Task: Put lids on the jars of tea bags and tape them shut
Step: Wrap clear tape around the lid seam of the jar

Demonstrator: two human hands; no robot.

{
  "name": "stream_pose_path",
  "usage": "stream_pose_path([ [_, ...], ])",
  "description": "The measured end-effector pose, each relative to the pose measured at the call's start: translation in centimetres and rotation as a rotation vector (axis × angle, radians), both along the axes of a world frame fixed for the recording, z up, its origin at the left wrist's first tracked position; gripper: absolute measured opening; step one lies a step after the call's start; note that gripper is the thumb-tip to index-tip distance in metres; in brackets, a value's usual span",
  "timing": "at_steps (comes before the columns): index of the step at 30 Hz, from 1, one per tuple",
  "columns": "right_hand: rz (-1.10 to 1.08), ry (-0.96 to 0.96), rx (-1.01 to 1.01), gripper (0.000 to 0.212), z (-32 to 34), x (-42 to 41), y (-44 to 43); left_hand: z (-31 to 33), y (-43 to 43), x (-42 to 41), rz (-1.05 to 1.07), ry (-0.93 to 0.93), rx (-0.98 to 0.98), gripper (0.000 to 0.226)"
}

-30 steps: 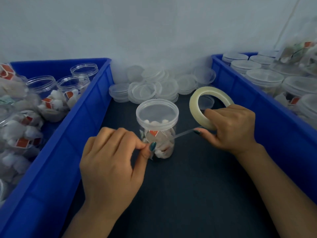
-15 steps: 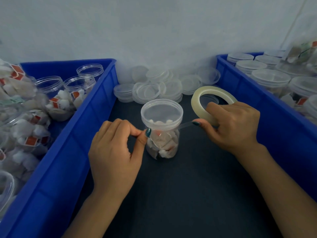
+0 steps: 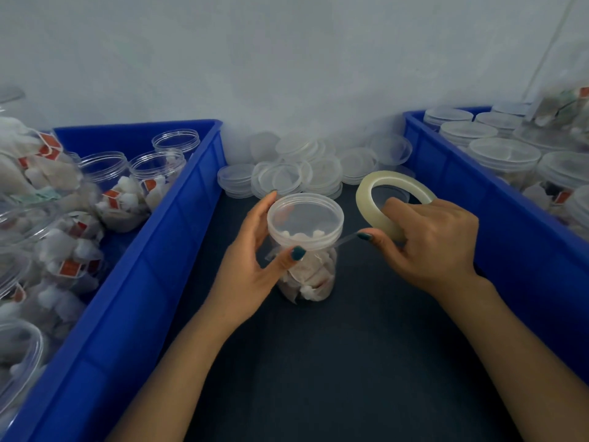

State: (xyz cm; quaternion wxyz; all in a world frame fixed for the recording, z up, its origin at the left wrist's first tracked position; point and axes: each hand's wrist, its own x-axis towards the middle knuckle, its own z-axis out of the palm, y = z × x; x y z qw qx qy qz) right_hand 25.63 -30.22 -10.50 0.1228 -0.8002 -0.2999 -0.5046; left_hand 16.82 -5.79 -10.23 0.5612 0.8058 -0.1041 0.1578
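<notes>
Around the jar (image 3: 310, 275): loose lids (image 3: 287, 177) at twelve o'clock, tape roll (image 3: 365, 202) at two, left bin (image 3: 165, 250) at nine, right bin (image 3: 510, 218) at three.

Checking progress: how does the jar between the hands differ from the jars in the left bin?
The held jar wears a lid; the binned jars are open. The held jar stands on the table; the binned jars sit in the blue bin. Both are clear, holding tea bags.

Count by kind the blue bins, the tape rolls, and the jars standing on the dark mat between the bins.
Blue bins: 2 (left bin, right bin)
Tape roll: 1
Jar between them: 1
Total: 4
</notes>
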Motion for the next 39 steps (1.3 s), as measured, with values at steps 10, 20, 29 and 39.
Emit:
stream_pose_path([
  [10,0.005,0.038,0.01,0.068,0.1,-0.1,0.1,1.0,0.3,1.6,0.151,0.026,-0.227,0.05],
  [20,0.035,0.078,0.035,0.067,0.6,-0.3,0.0,7.0,-5.5,0.6,0.316,0.056,1.092,0.116],
  [29,0.094,0.076,-0.097,0.058,1.2,0.5,-0.7,5.0,-3.3,1.4,0.155,-0.064,0.91,0.081],
  [39,0.019,0.194,-0.024,0.066,1.6,-0.2,0.4,5.0,-2.0,2.0,0.015,-0.047,0.638,0.078],
])
